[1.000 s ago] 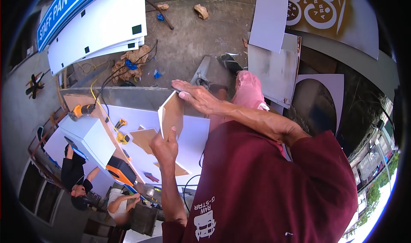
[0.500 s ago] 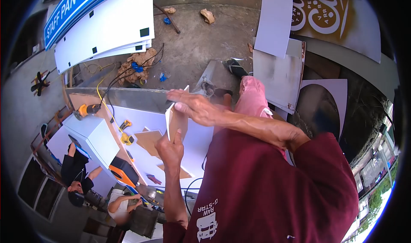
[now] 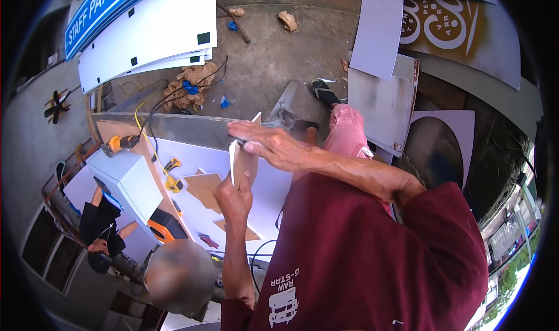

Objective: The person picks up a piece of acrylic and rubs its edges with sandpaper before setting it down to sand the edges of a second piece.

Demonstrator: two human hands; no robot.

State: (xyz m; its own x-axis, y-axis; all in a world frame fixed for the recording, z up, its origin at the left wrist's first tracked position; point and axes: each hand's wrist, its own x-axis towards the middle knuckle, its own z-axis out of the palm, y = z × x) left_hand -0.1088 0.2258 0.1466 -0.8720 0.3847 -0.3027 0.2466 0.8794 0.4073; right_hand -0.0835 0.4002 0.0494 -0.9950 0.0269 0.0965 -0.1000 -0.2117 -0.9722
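A small brown-faced board with a white edge (image 3: 249, 161) stands tilted on edge above the white worktop. My left hand (image 3: 234, 198) is closed around its near lower part, thumb along the brown face. My right hand (image 3: 273, 145) lies across the board's upper edge, fingers stretched over it and thumb on the near side. Under those fingers is a small dark thing (image 3: 235, 139), mostly hidden, pressed at the board's edge. Brown board pieces (image 3: 204, 192) lie on the white sheet (image 3: 271, 192) beside my left hand.
A yellow-black power tool (image 3: 120, 145) and another yellow tool (image 3: 173, 176) lie left, near a cable (image 3: 153, 106). Beyond stand a white box (image 3: 124, 176) and an orange-black case (image 3: 166, 225). Two co-workers, one in a black shirt (image 3: 103, 221), are at lower left. Sign panels (image 3: 154, 31) lean behind.
The view has shifted slightly. The nearer co-worker's head has come into view at lower left. Both my hands keep their hold on the board, with little movement.
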